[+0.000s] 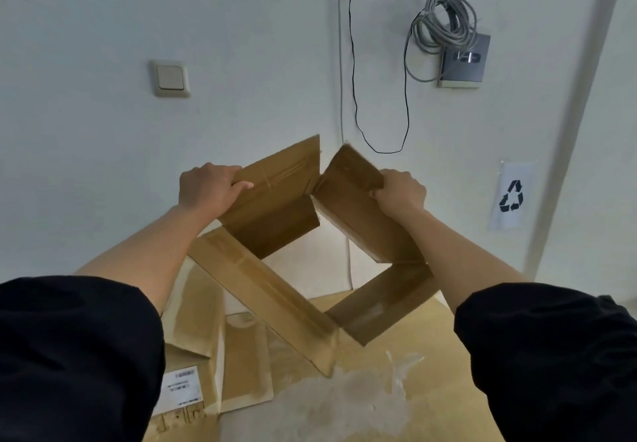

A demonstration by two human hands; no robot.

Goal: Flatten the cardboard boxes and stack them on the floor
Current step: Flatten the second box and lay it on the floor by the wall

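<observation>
Facing a pale wall (241,27), a person holds an open cardboard box (275,290) in mid-air, its four sides forming a diamond-shaped tube through which the wall and floor (396,390) show. Below it, flattened cardboard (241,372) lies on the floor at near left, one piece bearing a white label (181,386). The left hand (206,188) grips the box's far-left flap, fingers curled over its edge and thumb lying along the face. The right hand (401,191) grips the far-right flap, fingers wrapped tightly around its edge. Black sleeves cover both upper arms. On the wall: a recycling sign (512,196) at right, a coiled grey cable (444,21) above a dark wall plate (463,60), and a light switch (170,78) at left.
</observation>
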